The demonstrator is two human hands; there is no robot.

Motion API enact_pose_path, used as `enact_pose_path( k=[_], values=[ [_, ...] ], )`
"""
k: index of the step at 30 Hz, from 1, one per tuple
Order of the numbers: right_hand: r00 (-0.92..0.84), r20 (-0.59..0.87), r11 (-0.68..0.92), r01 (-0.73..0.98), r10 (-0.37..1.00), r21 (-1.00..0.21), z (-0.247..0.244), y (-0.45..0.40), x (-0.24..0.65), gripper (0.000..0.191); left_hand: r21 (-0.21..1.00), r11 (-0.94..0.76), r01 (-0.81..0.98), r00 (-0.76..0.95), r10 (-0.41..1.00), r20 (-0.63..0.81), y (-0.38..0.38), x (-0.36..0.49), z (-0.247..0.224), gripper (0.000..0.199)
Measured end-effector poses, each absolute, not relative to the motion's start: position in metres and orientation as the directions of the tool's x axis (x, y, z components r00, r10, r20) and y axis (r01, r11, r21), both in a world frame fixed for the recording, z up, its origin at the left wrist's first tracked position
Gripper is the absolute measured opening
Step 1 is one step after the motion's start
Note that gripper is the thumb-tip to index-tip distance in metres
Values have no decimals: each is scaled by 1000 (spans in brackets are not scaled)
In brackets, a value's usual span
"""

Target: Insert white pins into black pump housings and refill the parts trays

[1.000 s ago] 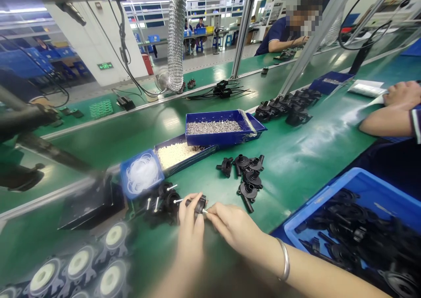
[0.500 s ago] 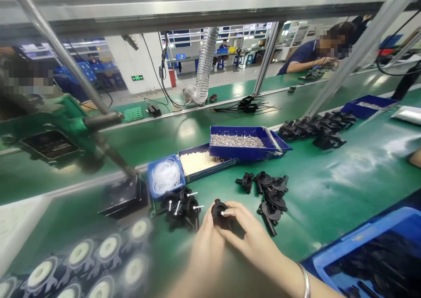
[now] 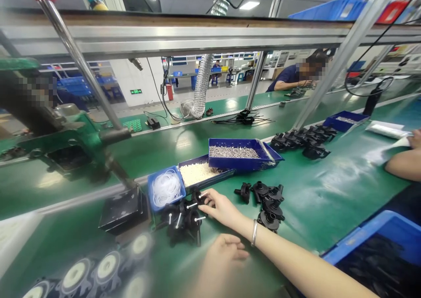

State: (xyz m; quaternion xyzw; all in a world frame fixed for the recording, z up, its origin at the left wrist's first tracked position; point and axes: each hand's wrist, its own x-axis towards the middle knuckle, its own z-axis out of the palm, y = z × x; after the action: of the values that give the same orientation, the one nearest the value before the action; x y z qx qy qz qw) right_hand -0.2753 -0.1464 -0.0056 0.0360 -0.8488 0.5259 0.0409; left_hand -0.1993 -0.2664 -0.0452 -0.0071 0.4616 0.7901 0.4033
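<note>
My right hand (image 3: pixel 215 208), with a bracelet at the wrist, grips a black plastic housing (image 3: pixel 196 197) at the edge of a cluster of similar housings. White pins (image 3: pixel 200 219) stick out of several of them. Fingertips cover part of the held piece. My left hand (image 3: pixel 226 250) is nearer to me, above the green table, its fingers loosely bent and apart with nothing in them; it is slightly blurred. To the right of my right hand lies a group of black housings (image 3: pixel 272 208) without visible pins.
Behind the cluster stand a blue tray of clear rings (image 3: pixel 149 188), a bin of cream-coloured small parts (image 3: pixel 200 173) and a blue bin of metal pins (image 3: pixel 235 153). A green press (image 3: pixel 74 133) is at left, a blue crate (image 3: pixel 348 236) at right. Another person's arm (image 3: pixel 403 162) rests at right.
My right hand has carried the housing left and away from me to the cluster. My left hand has let go of it and stays nearer to me. The view has tilted up.
</note>
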Motion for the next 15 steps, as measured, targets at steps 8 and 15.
enact_pose_path(
  k=[8,15],
  values=[
    [-997,74,436,-54,27,-898,36,-98,-237,31,699,-203,-686,-649,606,-460,-261,-203,-49,58],
    [-703,409,648,96,582,-756,124,37,-256,33,856,-8,-517,-667,631,-397,-275,-185,-2,31]
  ],
)
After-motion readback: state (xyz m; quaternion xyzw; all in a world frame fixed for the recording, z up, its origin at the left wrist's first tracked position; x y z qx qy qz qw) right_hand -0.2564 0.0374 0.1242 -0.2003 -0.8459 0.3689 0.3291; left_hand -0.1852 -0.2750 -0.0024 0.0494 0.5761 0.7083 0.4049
